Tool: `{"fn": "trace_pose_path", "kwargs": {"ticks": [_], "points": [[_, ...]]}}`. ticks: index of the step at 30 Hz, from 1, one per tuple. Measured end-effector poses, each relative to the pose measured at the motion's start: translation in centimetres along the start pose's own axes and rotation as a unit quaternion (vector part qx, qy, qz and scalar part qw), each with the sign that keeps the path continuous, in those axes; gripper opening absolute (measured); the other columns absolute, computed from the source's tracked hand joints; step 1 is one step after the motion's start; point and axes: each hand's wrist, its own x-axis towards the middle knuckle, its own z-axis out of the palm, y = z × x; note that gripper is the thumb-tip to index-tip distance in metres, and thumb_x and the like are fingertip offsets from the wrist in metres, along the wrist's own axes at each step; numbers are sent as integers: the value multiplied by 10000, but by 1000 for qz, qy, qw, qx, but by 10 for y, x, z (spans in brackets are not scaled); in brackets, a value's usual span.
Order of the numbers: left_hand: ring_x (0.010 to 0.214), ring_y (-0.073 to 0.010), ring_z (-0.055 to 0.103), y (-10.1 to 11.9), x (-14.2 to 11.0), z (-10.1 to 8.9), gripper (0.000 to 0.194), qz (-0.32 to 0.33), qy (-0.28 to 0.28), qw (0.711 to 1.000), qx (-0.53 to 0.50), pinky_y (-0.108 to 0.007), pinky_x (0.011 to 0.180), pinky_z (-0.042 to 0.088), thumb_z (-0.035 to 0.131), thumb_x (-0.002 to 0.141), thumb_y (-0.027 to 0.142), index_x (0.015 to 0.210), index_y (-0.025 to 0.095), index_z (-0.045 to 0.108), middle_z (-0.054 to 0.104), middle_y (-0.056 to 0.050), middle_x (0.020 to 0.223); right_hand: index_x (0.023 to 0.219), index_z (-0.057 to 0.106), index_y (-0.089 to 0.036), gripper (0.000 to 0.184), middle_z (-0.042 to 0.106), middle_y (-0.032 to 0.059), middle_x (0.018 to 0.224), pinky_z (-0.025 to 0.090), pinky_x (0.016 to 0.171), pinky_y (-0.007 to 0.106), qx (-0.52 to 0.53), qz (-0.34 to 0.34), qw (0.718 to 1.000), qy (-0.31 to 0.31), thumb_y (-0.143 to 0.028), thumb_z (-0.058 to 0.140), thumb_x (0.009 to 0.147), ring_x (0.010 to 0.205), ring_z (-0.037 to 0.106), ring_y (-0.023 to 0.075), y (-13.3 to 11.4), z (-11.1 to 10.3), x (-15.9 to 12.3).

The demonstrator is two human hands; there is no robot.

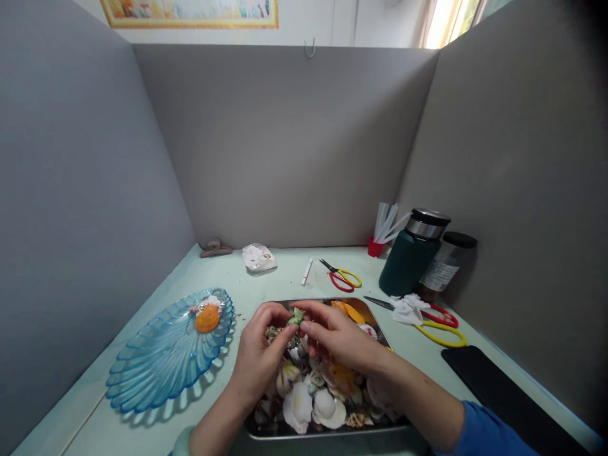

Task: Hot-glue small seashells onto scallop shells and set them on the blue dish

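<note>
Between the fingertips of both hands is a small green seashell [297, 316]. My left hand [262, 345] pinches it from the left, and my right hand [335, 335] grips it from the right. Right below them lies a metal tray [327, 435] heaped with seashells [298, 405], mostly white, with some orange and yellow ones. My right hand and forearm hide part of the heap. To the left, a blue scalloped glass dish [161, 361] carries an orange shell [208, 318] and a few small whitish pieces.
Small scissors [342, 276] and a white stick [307, 272] lie behind the tray. Larger scissors [439, 326] with a crumpled tissue [407, 309], a green flask [413, 253], a jar [446, 266] and a black phone-like slab [503, 392] stand or lie rightward. Grey panels [285, 145] enclose the table.
</note>
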Motion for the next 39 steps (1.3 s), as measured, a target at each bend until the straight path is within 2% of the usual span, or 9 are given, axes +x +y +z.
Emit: {"fn": "trace_pose_path", "kwargs": {"ticks": [4,9,16,21,25,32,39], "points": [[832,-179,582,-7,-1,2,92,-48,-2,996,-75,-276,738,460,610,813,252,874,184,594,601,-37,880,1229,517,-239,387,601,-6,827,437,549,217,-70,-29,997,27,-204,545,845,597,571,108,-7,1,-2],[824,-178,589,-12,0,3,139,-95,-13,983,-158,-272,744,468,655,776,271,864,176,603,612,-32,862,1125,590,-209,315,657,29,910,450,721,280,-216,-107,968,77,-160,596,814,798,591,166,-17,4,-6],[803,-166,594,-12,-1,4,183,-113,-6,976,-184,-255,728,478,691,752,271,886,179,606,621,-25,849,1241,540,-226,430,608,81,1168,443,890,346,-254,-163,950,74,-110,570,829,1052,558,206,-15,3,-7],[824,-179,607,-11,-1,2,166,-114,-17,978,-171,-271,755,476,598,825,317,907,179,639,646,-44,886,1230,540,-190,364,630,89,1132,446,883,341,-264,-154,948,85,-147,542,868,1017,577,202,-14,2,-6],[735,-157,596,-10,0,2,154,-141,-12,975,-173,-250,683,473,625,802,308,881,176,636,651,-26,815,1171,569,-191,308,670,65,1034,465,816,320,-252,-136,955,79,-168,560,864,923,612,190,-15,2,-7],[583,-114,552,-7,1,3,146,-156,-8,969,-190,-221,564,452,678,745,290,795,160,631,612,15,684,1214,573,-184,359,627,93,1194,427,936,350,-274,-142,949,66,-132,549,860,1091,568,209,-15,2,-6],[575,-116,586,-6,1,4,147,-181,-3,961,-207,-218,572,474,681,732,284,772,151,635,629,16,643,1263,552,-155,378,617,113,1209,437,937,348,-297,-146,942,54,-154,522,886,1091,569,214,-14,1,-5]]}}
